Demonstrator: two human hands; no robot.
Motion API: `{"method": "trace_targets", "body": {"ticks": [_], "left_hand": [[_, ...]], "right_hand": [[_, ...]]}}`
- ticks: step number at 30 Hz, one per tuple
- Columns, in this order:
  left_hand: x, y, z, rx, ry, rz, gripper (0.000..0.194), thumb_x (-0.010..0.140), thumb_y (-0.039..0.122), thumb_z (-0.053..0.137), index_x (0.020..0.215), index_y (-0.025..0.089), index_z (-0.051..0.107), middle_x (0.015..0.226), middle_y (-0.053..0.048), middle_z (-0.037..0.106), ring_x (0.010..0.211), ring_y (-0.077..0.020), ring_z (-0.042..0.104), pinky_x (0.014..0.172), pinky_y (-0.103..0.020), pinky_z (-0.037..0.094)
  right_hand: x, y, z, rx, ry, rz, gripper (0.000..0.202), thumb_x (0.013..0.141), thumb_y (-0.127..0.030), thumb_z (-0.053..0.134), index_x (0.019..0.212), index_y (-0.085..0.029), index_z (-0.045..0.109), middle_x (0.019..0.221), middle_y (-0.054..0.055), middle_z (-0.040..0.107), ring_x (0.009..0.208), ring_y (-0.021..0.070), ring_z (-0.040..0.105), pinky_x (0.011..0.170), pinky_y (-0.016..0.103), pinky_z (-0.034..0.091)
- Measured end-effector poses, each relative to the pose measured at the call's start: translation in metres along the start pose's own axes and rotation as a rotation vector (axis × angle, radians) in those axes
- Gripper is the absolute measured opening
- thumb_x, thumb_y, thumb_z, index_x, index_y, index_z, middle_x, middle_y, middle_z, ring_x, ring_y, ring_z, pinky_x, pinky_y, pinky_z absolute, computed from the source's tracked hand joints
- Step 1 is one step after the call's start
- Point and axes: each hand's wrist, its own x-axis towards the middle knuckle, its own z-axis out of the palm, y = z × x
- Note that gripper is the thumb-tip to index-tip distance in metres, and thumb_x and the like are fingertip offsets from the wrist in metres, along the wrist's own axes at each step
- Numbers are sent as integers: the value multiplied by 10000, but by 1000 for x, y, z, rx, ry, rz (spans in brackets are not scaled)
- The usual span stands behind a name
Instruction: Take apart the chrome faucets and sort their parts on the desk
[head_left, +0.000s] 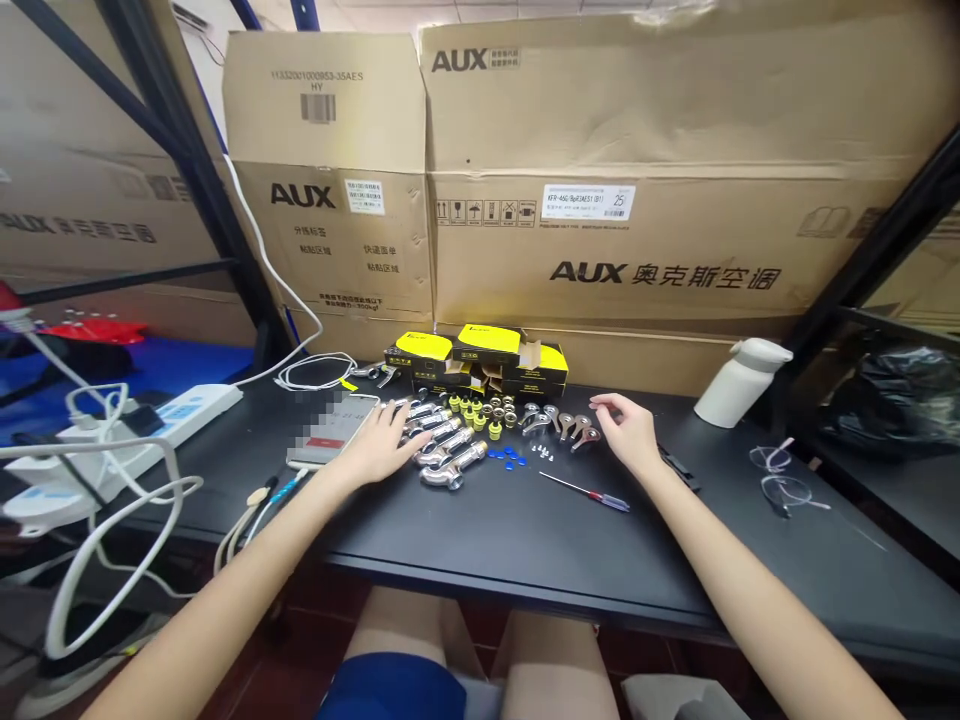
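My left hand point(379, 442) lies over a row of chrome tap bodies point(454, 470) with its fingers spread, touching them and hiding some. On the right, my right hand point(626, 432) rests at the table beside several metal lever handles point(579, 430); its fingers are stretched out and nothing shows in them. Between the hands stand yellow-and-black valve cartridges point(480, 422) and small metal rings point(502, 410). Nearer me are blue caps point(510, 458), small screws point(542, 453) and a screwdriver point(589, 492) with a clear, red and blue handle.
Yellow-and-black boxes point(487, 345) are stacked behind the parts, before large cardboard cartons point(675, 230). A phone point(330, 430) and a white power strip point(180, 420) with cables are at left. At right are a white bottle point(742, 382), glasses point(784, 490) and a black object point(679, 468).
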Motion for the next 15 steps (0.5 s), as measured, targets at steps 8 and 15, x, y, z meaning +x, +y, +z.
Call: {"method": "trace_targets", "body": {"ticks": [8,15], "left_hand": [[3,4,-8,74,-39,71,823,825,699,309,1399,114,389,1475,-155,354,1338,-401,275,1099,-505,205],[-4,5,-13,90,39,152,675,835,668,354,1247,165,536,1357,-143,503,1239,-352,431,1070,-525,244]], "right_hand": [[1,1,0,2,5,-8,218,799,-254,495,843,-163,688,813,81,721,730,215,669,585,305,517],[0,4,1,0,8,-24,213,804,-249,495,846,-163,685,820,81,718,745,215,672,603,309,532]]}}
